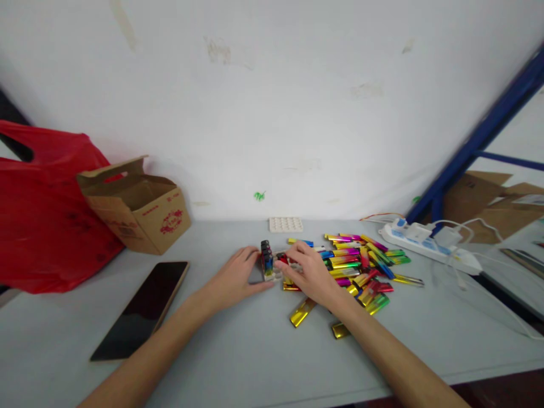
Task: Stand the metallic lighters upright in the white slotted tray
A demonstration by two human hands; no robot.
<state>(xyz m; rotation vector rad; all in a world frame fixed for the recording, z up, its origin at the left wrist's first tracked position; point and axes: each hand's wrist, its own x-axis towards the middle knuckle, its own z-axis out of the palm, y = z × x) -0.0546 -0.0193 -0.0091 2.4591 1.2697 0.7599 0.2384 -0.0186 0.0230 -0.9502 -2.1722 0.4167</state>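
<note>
A small white tray with holes (277,274) lies on the table between my hands. Several shiny lighters with black tops (267,262) stand upright in a row at its left end. My left hand (238,276) curves round the tray's left side, fingers at the edge and thumb stretched along the front. Over the right part of the tray, my right hand (308,272) pinches a red lighter (284,259), partly hidden by the fingers. Beside and beneath the right hand spreads a loose heap of metallic, many-coloured lighters (346,260).
A second white holed tray (285,224) lies by the wall. To the left are a dark phone-like slab (142,309), an open cardboard box (159,218) and a red plastic bag (51,215). A white power strip (429,246) with cables lies at right, near a blue metal frame (471,141).
</note>
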